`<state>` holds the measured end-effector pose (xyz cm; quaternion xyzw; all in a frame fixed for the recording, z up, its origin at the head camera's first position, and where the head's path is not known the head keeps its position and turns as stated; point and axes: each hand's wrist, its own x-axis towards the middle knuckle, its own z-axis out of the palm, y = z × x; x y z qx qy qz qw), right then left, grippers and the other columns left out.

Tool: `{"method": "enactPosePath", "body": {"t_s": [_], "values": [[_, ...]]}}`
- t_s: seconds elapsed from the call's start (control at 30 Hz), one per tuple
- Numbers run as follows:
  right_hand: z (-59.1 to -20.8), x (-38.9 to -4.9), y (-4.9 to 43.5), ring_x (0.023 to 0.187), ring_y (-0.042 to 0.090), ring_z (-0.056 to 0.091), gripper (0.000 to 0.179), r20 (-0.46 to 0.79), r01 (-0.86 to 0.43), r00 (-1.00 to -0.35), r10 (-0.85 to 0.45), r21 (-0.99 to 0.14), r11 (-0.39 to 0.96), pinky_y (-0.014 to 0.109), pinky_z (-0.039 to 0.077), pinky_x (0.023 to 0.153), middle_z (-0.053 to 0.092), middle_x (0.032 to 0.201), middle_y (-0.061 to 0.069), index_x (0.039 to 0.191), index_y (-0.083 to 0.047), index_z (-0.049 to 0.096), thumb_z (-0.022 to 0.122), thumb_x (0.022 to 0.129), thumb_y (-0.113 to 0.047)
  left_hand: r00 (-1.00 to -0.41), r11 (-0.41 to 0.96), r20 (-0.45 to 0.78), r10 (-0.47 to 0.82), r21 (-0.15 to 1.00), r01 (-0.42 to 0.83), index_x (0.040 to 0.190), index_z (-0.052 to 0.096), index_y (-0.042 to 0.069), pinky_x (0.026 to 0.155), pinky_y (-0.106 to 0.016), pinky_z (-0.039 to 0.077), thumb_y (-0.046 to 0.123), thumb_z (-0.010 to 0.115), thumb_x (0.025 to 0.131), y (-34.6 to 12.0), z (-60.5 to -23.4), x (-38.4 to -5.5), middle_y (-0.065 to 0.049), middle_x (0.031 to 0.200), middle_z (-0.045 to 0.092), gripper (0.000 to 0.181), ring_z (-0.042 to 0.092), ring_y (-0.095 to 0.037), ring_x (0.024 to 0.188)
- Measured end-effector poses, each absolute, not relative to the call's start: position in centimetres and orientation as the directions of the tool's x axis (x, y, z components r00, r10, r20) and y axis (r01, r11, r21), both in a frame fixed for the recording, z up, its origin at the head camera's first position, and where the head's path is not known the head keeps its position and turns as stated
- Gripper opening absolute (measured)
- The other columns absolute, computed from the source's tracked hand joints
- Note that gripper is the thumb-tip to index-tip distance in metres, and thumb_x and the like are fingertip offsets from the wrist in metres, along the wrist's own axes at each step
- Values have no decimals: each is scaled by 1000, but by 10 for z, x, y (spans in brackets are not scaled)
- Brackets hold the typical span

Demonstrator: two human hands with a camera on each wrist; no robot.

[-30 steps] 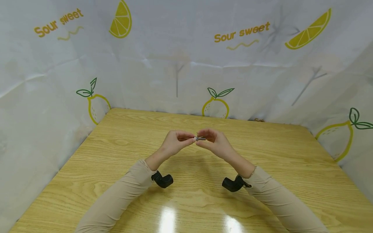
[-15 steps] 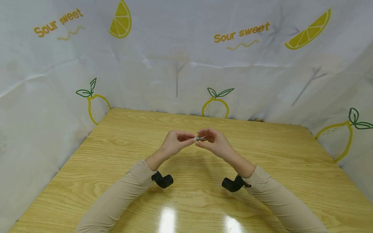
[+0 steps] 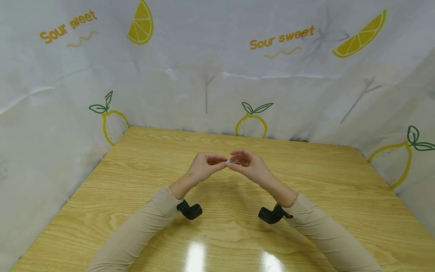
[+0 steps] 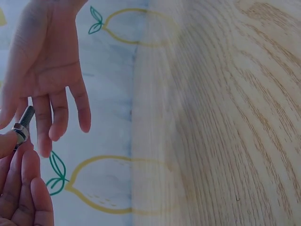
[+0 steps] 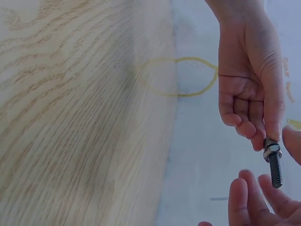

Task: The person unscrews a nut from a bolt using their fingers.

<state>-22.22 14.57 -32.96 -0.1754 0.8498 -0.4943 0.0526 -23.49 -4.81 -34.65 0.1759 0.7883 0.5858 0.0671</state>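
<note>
Plainly, the small bolt (image 5: pixel 276 173) is between the two hands, above the wooden counter (image 3: pixel 224 211), and it belongs for the moment to the left hand (image 3: pixel 203 167). This hand pinches it near one end, with the thumb and a finger. The long axis of the bolt goes roughly from left to right, and the bare threaded end points toward the right hand (image 3: pixel 254 168). What matters most, I judge, is this line, for the right hand stands around it: its thumb is on one side, its fingers are bent loosely on the other, with a gap between, and they are not closed on the metal. A nut (image 5: pixel 272 150) sits on the thread, just beside the left fingertips, and so on the far side of the bare thread from the right palm. The held end is covered by the left fingers, so I cannot say which shape it has. Whether the right thumb touches the nut, I also cannot tell.
</note>
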Motion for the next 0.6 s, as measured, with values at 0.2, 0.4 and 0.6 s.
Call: {"method": "enactPosePath", "body": {"t_s": [0.2, 0.4, 0.6], "values": [[-328, -222, 145, 103, 35, 61, 33, 34, -213, -935, -353, -850, 482, 47, 49, 93, 69, 104, 15, 113, -3, 63, 52, 96, -30, -929, 262, 102, 355, 943, 204, 111, 69, 6, 83, -30, 55, 20, 66, 88, -48, -346, -235, -12, 108, 70, 27, 66, -20, 97], [-327, -222, 147, 112, 33, 58, 38, 81, -261, -923, -377, -850, 457, 45, 48, 94, 60, 121, 18, 124, -5, 54, 63, 90, -20, -931, 257, 112, 347, 943, 210, 109, 70, 6, 82, -31, 55, 18, 66, 87, -48, -348, -235, -13, 106, 70, 25, 67, -20, 95], [-329, -223, 145, 108, 34, 60, 38, 32, -228, -925, -378, -843, 488, 47, 48, 95, 67, 111, 17, 121, -5, 59, 52, 96, -33, -930, 256, 102, 353, 946, 201, 111, 69, 7, 83, -31, 55, 19, 66, 88, -48, -348, -236, -12, 108, 70, 26, 66, -20, 97]]}}
